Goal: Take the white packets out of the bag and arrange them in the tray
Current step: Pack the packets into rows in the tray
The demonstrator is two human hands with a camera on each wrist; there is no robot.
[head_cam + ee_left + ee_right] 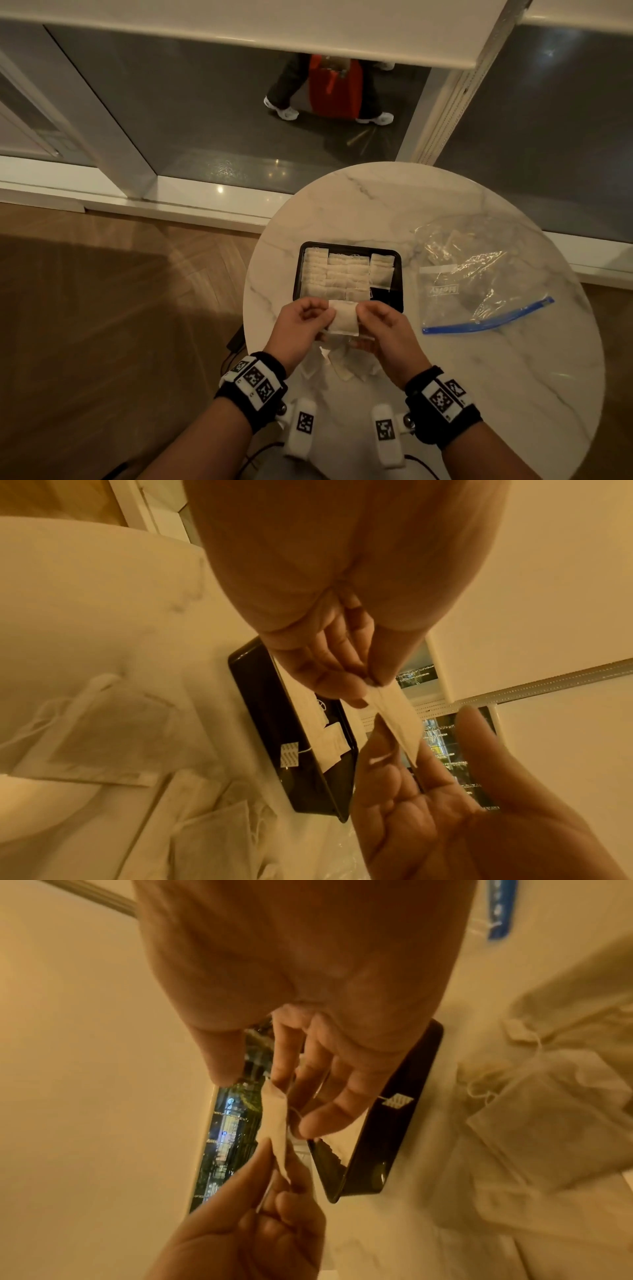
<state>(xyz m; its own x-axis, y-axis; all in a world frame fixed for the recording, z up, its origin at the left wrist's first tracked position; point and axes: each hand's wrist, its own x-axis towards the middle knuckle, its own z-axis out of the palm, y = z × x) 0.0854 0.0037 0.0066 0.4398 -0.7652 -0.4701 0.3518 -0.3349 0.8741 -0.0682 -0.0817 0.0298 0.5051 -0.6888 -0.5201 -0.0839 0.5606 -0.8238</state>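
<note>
Both hands hold one white packet point(343, 318) between them, just above the near edge of the black tray point(383, 296). My left hand point(323, 313) pinches its left edge and my right hand point(363, 313) pinches its right edge. The left wrist view shows the packet point(400, 718) edge-on between my left hand's fingertips point(363, 693) and my right hand point(428, 791). In the right wrist view the same packet point(277, 1123) hangs between both hands. Rows of packets fill most of the tray; its near right corner is bare. The clear bag point(479, 274) with a blue zipper lies flat to the right.
Several loose packets point(342, 366) lie on the round marble table point(513, 377) under my hands, near its front edge. Behind the table is a glass wall point(239, 113); beyond it a person with a red bag point(335, 89) walks. Wooden floor lies to the left.
</note>
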